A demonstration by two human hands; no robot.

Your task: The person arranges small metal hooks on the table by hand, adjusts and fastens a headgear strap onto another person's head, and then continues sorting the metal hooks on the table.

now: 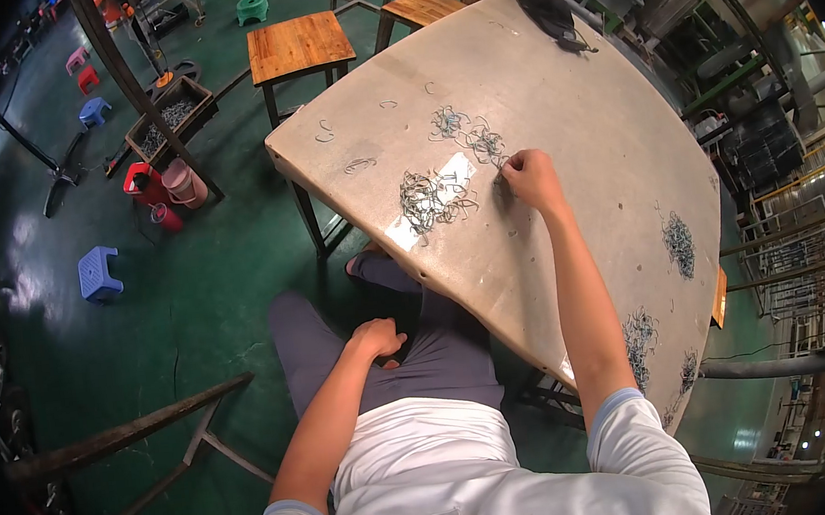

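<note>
My right hand [532,178] is over the table with thumb and fingers pinched on a small wire hook [502,164], partly hidden by the fingertips. Just beyond the fingers lies a loose cluster of wire hooks [483,139], with a smaller cluster [445,122] touching its far left side. A larger heap of hooks [421,202] sits left of the hand, partly on a white strip [457,171] stuck to the tabletop. My left hand [378,338] rests on my lap, loosely curled, fingers and thumb apart, with nothing seen in it.
The beige table [575,93] carries more hook piles at right [678,245] and near right [639,345]. A dark bag [548,18] lies at its far edge. Wooden stools [301,47] stand beyond. On the green floor are a blue stool [99,274], red containers [143,182] and a metal-parts bin [171,122].
</note>
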